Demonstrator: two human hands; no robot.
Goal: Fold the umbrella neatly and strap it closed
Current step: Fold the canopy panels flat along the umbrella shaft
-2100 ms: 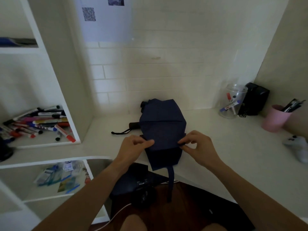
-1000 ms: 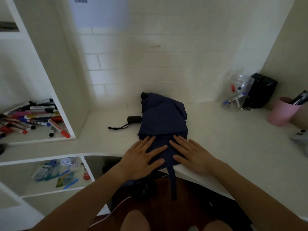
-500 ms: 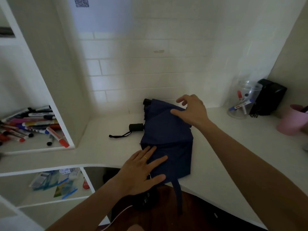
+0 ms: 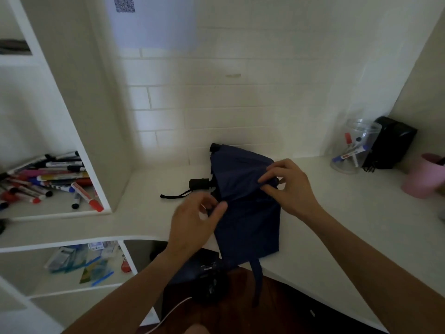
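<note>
We see the navy umbrella (image 4: 245, 208) lying flattened on the white bench (image 4: 337, 225), its canopy reaching from near the back wall to the front edge, where its strap (image 4: 257, 280) hangs over toward the floor. Its black handle (image 4: 199, 183) pokes out to the left with a wrist cord (image 4: 175, 195) trailing on the bench. Half a second ago the left hand lay flat on the cloth and the right reached to the far end; now both have come to the canopy's middle. Our right hand (image 4: 289, 186) pinches a fold at the right edge between thumb and fingertips. Our left hand (image 4: 195, 220), blurred, curls at the left edge, and we cannot tell whether it grips cloth. At the back right corner stand a clear jar (image 4: 354, 148) of markers, a black box (image 4: 390, 143) and a pink cup (image 4: 423, 177). Loose markers (image 4: 48, 179) fill the left shelf.
</note>
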